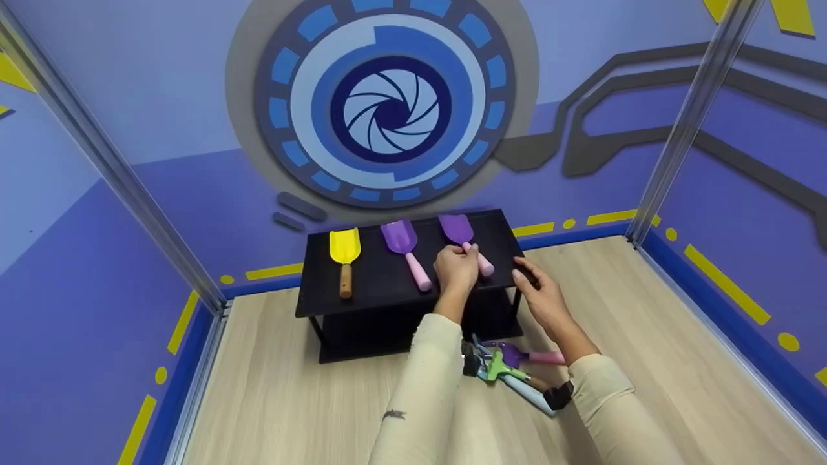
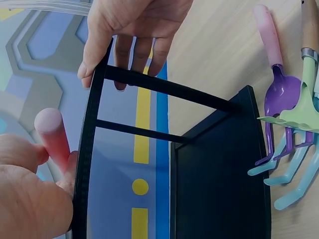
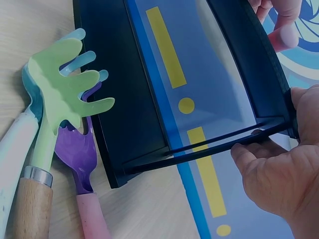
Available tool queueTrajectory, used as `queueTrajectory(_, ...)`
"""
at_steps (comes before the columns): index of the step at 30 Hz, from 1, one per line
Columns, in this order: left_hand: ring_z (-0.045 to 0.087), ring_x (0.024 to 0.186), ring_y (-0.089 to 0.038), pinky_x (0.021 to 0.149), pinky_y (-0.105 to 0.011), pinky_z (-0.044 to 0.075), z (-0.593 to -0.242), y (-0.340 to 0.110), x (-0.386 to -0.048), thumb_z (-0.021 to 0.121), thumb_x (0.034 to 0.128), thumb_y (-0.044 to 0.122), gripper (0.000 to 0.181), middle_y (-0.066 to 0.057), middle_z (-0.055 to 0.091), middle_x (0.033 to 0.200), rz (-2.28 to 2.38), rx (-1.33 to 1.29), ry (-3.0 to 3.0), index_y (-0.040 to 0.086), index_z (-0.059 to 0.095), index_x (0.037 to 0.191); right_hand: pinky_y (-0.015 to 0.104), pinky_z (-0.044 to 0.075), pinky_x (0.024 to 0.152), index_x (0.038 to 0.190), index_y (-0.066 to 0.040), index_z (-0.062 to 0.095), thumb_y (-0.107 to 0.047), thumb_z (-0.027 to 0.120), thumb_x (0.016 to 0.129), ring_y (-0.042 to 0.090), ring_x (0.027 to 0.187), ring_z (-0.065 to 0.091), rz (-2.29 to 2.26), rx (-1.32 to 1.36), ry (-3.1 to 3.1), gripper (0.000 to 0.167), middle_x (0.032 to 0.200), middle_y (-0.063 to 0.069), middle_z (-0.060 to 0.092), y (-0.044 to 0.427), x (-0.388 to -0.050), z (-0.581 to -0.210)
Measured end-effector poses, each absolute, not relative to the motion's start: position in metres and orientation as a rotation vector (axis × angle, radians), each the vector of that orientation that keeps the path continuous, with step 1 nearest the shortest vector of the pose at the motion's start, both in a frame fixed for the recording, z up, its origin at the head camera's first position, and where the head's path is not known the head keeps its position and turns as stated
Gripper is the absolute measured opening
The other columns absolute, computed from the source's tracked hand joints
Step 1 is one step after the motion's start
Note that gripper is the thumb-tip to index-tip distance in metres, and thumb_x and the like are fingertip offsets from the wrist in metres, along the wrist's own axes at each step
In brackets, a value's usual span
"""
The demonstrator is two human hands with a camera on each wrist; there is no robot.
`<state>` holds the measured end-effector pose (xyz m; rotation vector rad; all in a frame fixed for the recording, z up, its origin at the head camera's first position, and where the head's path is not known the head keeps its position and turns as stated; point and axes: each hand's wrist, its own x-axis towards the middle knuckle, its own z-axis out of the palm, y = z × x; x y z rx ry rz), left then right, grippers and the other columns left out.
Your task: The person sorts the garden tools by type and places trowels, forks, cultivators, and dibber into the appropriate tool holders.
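On top of a black two-tier shelf (image 1: 375,290) lie three small garden shovels. One has a yellow blade (image 1: 345,245) and wooden handle; the middle one has a purple blade (image 1: 399,236) and pink handle. My left hand (image 1: 456,270) pinches the right-hand purple shovel (image 1: 456,227) by its pink handle (image 2: 51,132), its blade lying toward the back edge. With thumb above and fingers beneath, my right hand (image 1: 548,300) grips the shelf's right end. In the right wrist view, that hand (image 3: 281,169) is close to the side bar.
Before the shelf's right front corner, several garden tools overlap on the wooden floor: a green rake (image 3: 65,82) with wooden handle, a light blue rake (image 2: 294,181) and a purple tool (image 2: 283,94) with pink handle. A blue patterned wall (image 1: 194,206) stands close behind the shelf.
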<state>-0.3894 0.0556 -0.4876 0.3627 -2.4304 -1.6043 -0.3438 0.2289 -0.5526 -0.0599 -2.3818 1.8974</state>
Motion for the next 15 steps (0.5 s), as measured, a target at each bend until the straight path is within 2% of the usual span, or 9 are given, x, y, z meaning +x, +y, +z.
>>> queueTrajectory(4, 0.076, 0.1, -0.028, 0.096, -0.038, 0.061, -0.4867, 0.057, -0.3909, 0.08, 0.096, 0.03, 0.023, -0.008, 0.081, 0.095, -1.6, 0.401, -2.433, 0.007, 0.078, 0.093, 0.04, 0.038, 0.127, 0.161, -0.019, 0.048, -0.038, 0.056, 0.112, 0.029, 0.156, 0.041, 1.89, -0.056, -2.384, 0.053, 0.171, 0.014, 0.041, 0.2291, -0.3437, -0.5518)
queueTrajectory(11, 0.076, 0.096, -0.027, 0.091, -0.039, 0.062, -0.4877, 0.0622, -0.3924, 0.081, 0.0951, 0.031, 0.024, -0.006, 0.08, 0.089, -1.614, 0.378, -2.41, 0.009, 0.077, 0.088, 0.008, 0.04, 0.103, 0.162, -0.019, 0.047, -0.039, 0.056, 0.112, 0.026, 0.152, 0.045, 1.894, -0.043, -2.371, 0.054, 0.171, 0.011, 0.041, 0.2318, -0.3418, -0.5507)
queueTrajectory(15, 0.077, 0.096, -0.025, 0.091, -0.037, 0.062, -0.4905, 0.0624, -0.3944, 0.08, 0.0964, 0.03, 0.022, -0.004, 0.082, 0.089, -1.594, 0.381, -2.39, 0.009, 0.079, 0.094, 0.004, 0.039, 0.099, 0.162, -0.017, 0.046, -0.04, 0.056, 0.112, 0.027, 0.151, 0.045, 1.881, -0.026, -2.381, 0.056, 0.171, 0.013, 0.041, 0.2302, -0.3423, -0.5514)
